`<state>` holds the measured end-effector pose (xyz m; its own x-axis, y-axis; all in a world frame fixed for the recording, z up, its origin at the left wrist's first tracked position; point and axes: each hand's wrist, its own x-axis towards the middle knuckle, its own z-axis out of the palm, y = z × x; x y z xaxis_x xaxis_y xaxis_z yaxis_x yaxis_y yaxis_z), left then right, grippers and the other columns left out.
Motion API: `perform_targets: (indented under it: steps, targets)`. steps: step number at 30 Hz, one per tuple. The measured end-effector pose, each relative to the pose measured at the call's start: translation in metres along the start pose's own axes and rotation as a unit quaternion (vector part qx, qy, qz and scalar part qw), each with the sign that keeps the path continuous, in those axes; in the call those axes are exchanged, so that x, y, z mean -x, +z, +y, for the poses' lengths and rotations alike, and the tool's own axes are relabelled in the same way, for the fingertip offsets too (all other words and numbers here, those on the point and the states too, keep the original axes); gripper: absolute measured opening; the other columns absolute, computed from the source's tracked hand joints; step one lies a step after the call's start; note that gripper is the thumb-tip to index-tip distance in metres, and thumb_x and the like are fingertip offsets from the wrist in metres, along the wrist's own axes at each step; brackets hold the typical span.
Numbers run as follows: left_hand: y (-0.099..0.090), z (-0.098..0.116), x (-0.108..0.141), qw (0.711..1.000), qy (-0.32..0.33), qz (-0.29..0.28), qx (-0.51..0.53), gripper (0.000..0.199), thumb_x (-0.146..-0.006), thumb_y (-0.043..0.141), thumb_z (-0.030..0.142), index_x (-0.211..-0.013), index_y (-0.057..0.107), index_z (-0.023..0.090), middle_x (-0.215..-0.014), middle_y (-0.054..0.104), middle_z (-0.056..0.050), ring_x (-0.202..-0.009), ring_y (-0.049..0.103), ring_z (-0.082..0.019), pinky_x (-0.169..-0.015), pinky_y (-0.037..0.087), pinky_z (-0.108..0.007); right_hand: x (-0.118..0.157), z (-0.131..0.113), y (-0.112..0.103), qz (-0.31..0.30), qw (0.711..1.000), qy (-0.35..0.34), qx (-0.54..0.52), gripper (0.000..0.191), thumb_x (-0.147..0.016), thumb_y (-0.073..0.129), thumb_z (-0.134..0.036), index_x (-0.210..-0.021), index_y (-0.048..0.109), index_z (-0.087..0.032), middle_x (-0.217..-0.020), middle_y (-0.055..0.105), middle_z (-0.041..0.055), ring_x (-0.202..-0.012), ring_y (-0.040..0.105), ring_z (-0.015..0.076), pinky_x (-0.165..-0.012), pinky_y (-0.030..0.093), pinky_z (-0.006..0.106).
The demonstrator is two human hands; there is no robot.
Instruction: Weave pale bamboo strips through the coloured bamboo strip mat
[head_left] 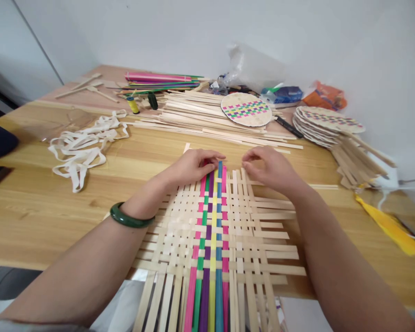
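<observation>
A partly woven mat of flat bamboo strips [183, 216] lies in front of me, its front ends hanging past the table edge. Pink, green, purple, yellow and blue strips [213, 240] run lengthwise through its middle, crossed by pale ones. At the far end, my left hand [198, 165] is closed around the tips of the coloured strips, with a green bangle [132, 216] on that wrist. My right hand [269, 169] hovers over the mat's far right corner, fingers curled in a pinch. Whatever sits between those fingertips is too small to make out.
Behind the mat lie loose pale strips [193, 113], a round woven fan [246, 109] and a bundle of coloured strips [162, 83]. White ribbon [79, 150] is heaped at left. Stacked fans [318, 124] and a yellow tassel [389, 226] are at right.
</observation>
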<state>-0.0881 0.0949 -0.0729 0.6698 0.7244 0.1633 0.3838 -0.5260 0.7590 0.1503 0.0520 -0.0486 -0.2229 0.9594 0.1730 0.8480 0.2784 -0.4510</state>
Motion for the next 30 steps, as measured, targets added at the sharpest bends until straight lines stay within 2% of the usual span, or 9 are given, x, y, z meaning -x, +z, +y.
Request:
perform_targets:
  steps: [3, 5, 7, 10, 14, 19, 22, 28, 30]
  targets:
    - [0.000, 0.000, -0.001, 0.994, 0.035, 0.002, -0.102, 0.038, -0.085, 0.054, 0.015, -0.120, 0.067, 0.015, -0.112, 0.072, -0.008, -0.103, 0.064, -0.021, -0.097, 0.047, -0.036, 0.005, 0.002, -0.020, -0.077, 0.988, 0.072, 0.109, 0.017, -0.082, 0.058, -0.037, -0.078, 0.063, -0.021, -0.084, 0.069, 0.0067, -0.081, 0.061, 0.0239, -0.070, 0.043, 0.035]
    - [-0.001, 0.002, -0.001, 0.987, 0.043, -0.003, -0.157, 0.037, -0.086, 0.053, 0.015, -0.120, 0.067, 0.016, -0.115, 0.072, -0.009, -0.108, 0.062, -0.023, -0.100, 0.045, -0.039, 0.009, 0.000, -0.029, -0.150, 0.974, 0.097, 0.137, 0.017, -0.080, 0.060, -0.039, -0.077, 0.064, -0.022, -0.083, 0.069, 0.0059, -0.076, 0.060, 0.0229, -0.064, 0.040, 0.034]
    - [-0.001, 0.004, -0.001, 0.982, 0.042, -0.001, -0.185, 0.037, -0.088, 0.050, 0.015, -0.121, 0.066, 0.017, -0.113, 0.072, -0.009, -0.108, 0.061, -0.023, -0.100, 0.046, -0.040, 0.013, -0.002, -0.031, -0.189, 0.965, 0.104, 0.152, 0.014, -0.075, 0.065, -0.037, -0.077, 0.064, -0.023, -0.085, 0.069, 0.0055, -0.075, 0.059, 0.0225, -0.062, 0.038, 0.032]
    - [0.002, 0.005, 0.000, 0.976, 0.040, 0.015, -0.212, 0.036, -0.090, 0.047, 0.015, -0.121, 0.066, 0.018, -0.112, 0.071, -0.008, -0.107, 0.060, -0.023, -0.098, 0.047, -0.040, 0.015, -0.003, -0.027, -0.189, 0.964, 0.090, 0.165, 0.008, -0.070, 0.068, -0.027, -0.075, 0.063, -0.023, -0.082, 0.067, 0.0053, -0.072, 0.057, 0.0208, -0.059, 0.036, 0.031]
    - [0.010, 0.005, -0.001, 0.966, 0.049, 0.057, -0.248, 0.031, -0.091, 0.045, 0.016, -0.112, 0.069, 0.015, -0.115, 0.066, -0.011, -0.114, 0.056, -0.025, -0.102, 0.046, -0.042, 0.014, -0.001, -0.021, -0.185, 0.963, 0.073, 0.181, 0.007, -0.075, 0.057, -0.021, -0.068, 0.058, -0.022, -0.071, 0.065, 0.0039, -0.061, 0.051, 0.0164, -0.053, 0.031, 0.029]
    - [0.010, 0.005, -0.003, 0.973, 0.028, 0.032, -0.227, 0.027, -0.088, 0.046, 0.014, -0.102, 0.069, 0.013, -0.114, 0.066, -0.013, -0.110, 0.059, -0.025, -0.101, 0.047, -0.040, 0.013, -0.004, -0.027, -0.204, 0.967, 0.073, 0.134, 0.007, -0.075, 0.056, -0.020, -0.068, 0.055, -0.023, -0.069, 0.064, 0.0009, -0.059, 0.051, 0.0151, -0.053, 0.031, 0.029]
    - [0.009, 0.006, -0.004, 0.974, 0.022, 0.044, -0.223, 0.023, -0.085, 0.047, 0.014, -0.093, 0.068, 0.015, -0.106, 0.067, -0.011, -0.105, 0.060, -0.025, -0.097, 0.049, -0.041, 0.013, -0.009, -0.030, -0.211, 0.969, 0.068, 0.110, 0.009, -0.072, 0.056, -0.017, -0.066, 0.054, -0.022, -0.065, 0.063, -0.0009, -0.057, 0.050, 0.0140, -0.053, 0.032, 0.028]
    - [0.013, 0.003, -0.008, 0.971, 0.026, 0.065, -0.229, 0.016, -0.080, 0.047, 0.013, -0.082, 0.063, 0.016, -0.092, 0.065, -0.011, -0.093, 0.057, -0.025, -0.089, 0.049, -0.041, 0.014, -0.006, -0.033, -0.214, 0.975, 0.042, 0.045, 0.005, -0.074, 0.059, -0.027, -0.070, 0.058, -0.023, -0.068, 0.064, -0.0006, -0.059, 0.052, 0.0147, -0.052, 0.036, 0.027]
    - [0.014, 0.000, -0.010, 0.972, 0.026, 0.065, -0.222, 0.014, -0.079, 0.048, 0.013, -0.081, 0.062, 0.016, -0.090, 0.065, -0.010, -0.090, 0.057, -0.025, -0.088, 0.048, -0.041, 0.014, -0.002, -0.033, -0.232, 0.972, 0.046, 0.000, 0.013, -0.077, 0.059, -0.036, -0.077, 0.062, -0.023, -0.073, 0.067, 0.0003, -0.064, 0.056, 0.0161, -0.055, 0.040, 0.027]
